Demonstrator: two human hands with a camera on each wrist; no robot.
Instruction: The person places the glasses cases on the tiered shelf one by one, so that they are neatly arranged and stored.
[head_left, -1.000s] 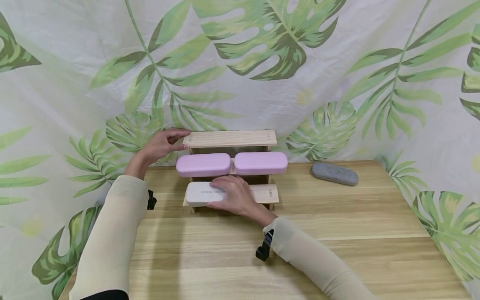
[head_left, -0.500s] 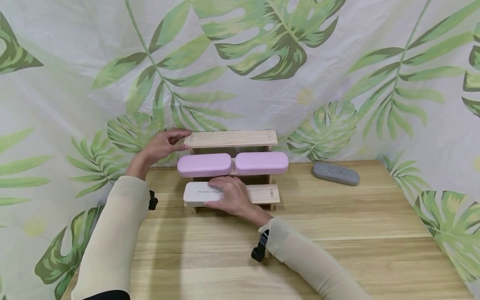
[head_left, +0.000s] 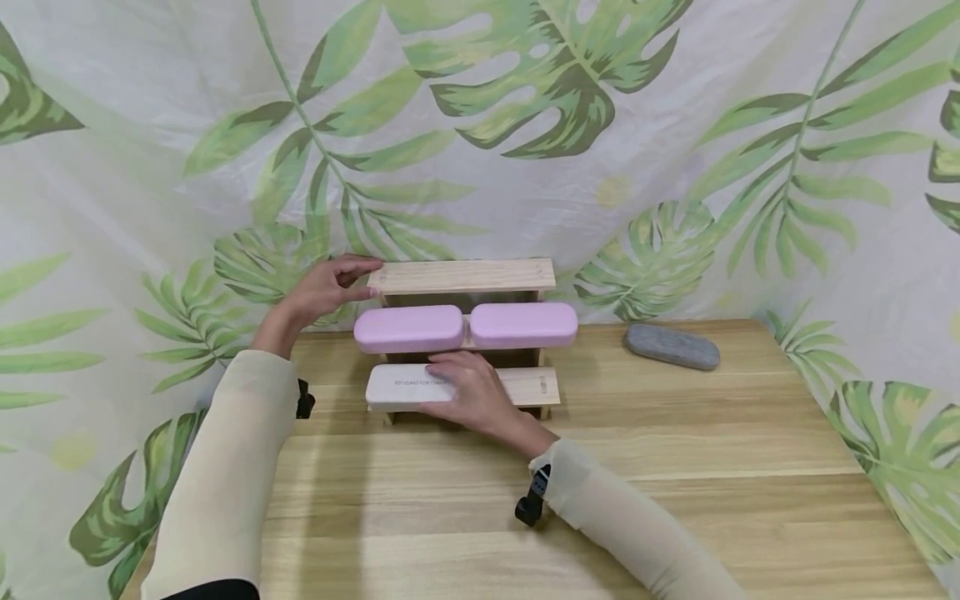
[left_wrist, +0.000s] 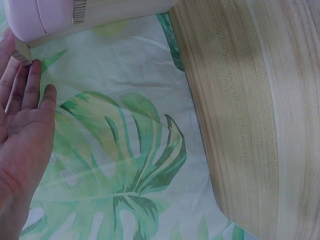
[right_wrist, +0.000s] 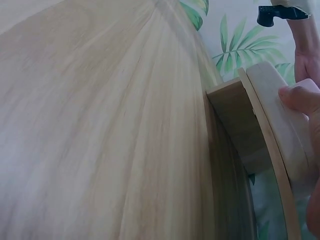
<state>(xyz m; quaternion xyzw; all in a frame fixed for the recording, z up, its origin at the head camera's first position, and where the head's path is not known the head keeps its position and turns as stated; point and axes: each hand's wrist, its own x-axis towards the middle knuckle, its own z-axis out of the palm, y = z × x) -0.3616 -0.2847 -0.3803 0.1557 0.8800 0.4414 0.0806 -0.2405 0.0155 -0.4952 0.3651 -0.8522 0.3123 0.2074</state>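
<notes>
A white hard eyeglasses case (head_left: 408,386) with dark lettering lies on the left part of the lowest tier of a wooden three-tier rack (head_left: 528,387). My right hand (head_left: 476,396) grips its right part, fingers over the far side and thumb at the near side. In the right wrist view, the thumb (right_wrist: 297,97) presses on the white case (right_wrist: 280,115). My left hand (head_left: 322,290) holds the left end of the top tier, its thumb in front and fingers behind. The left wrist view shows that hand (left_wrist: 25,130) with fairly straight fingers at the wood's end.
Two pink cases (head_left: 408,328) lie side by side on the middle tier, the right pink case (head_left: 523,324) slightly overhanging its end. A grey case (head_left: 671,347) lies on the wooden table (head_left: 637,475) to the right. Leaf-print cloth (head_left: 525,208) hangs behind.
The white case has shifted slightly left on the lowest tier. My right hand has moved a little to the right along it since half a second ago. My left hand stays in place.
</notes>
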